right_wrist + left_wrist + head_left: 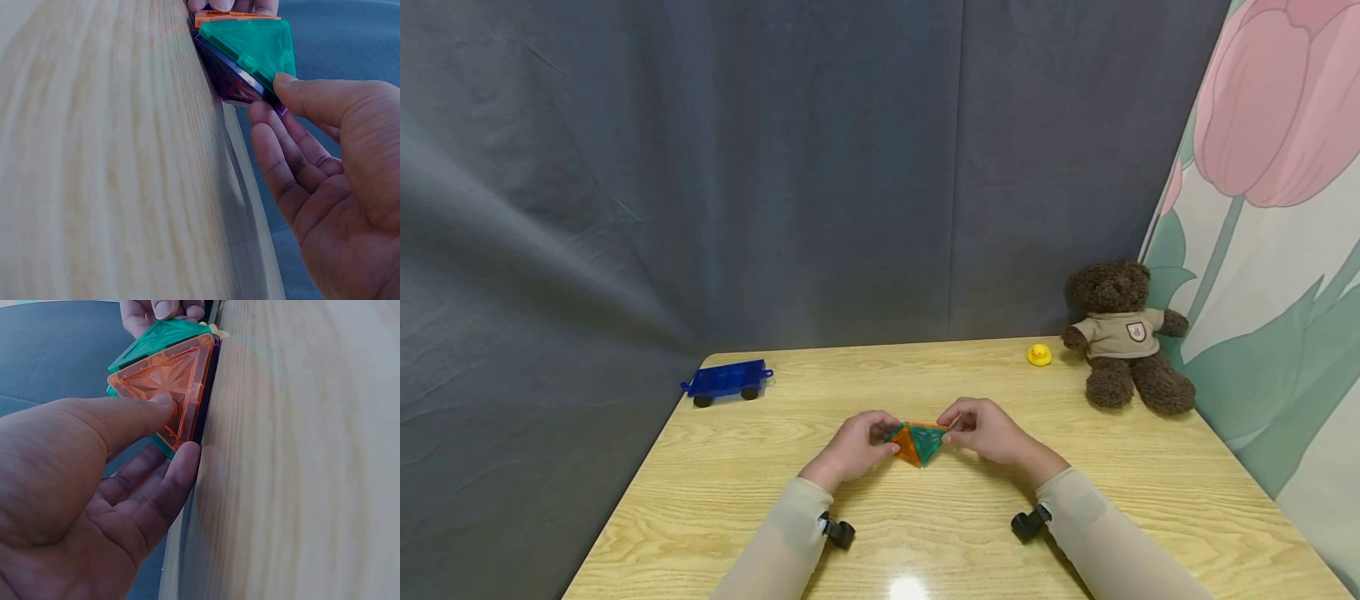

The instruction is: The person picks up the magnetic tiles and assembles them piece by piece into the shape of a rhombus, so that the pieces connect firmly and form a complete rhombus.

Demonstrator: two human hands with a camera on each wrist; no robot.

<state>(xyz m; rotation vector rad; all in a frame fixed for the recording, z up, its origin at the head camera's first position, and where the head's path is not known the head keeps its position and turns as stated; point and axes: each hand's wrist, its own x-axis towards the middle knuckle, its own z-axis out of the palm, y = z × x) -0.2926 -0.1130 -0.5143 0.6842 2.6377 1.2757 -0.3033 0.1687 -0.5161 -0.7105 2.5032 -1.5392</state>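
Several translucent triangular magnetic tiles are joined into a small faceted shape at the middle of the table point(910, 517). In the head view an orange tile point(907, 447) and a green tile point(928, 443) face the near side. My left hand point(853, 448) grips the left end, its thumb on the orange tile point(172, 372) in the left wrist view. On the other side my right hand point(987, 432) pinches the right end, thumb on the green tile point(253, 47). A purple tile point(228, 78) shows at the base in the right wrist view. Some tiles behind are hidden.
A blue toy wagon base point(727, 380) with black wheels stands at the back left. Toward the back right are a yellow rubber duck point(1039, 355) and a brown teddy bear point(1120, 337). A grey curtain point(835, 167) hangs behind the table.
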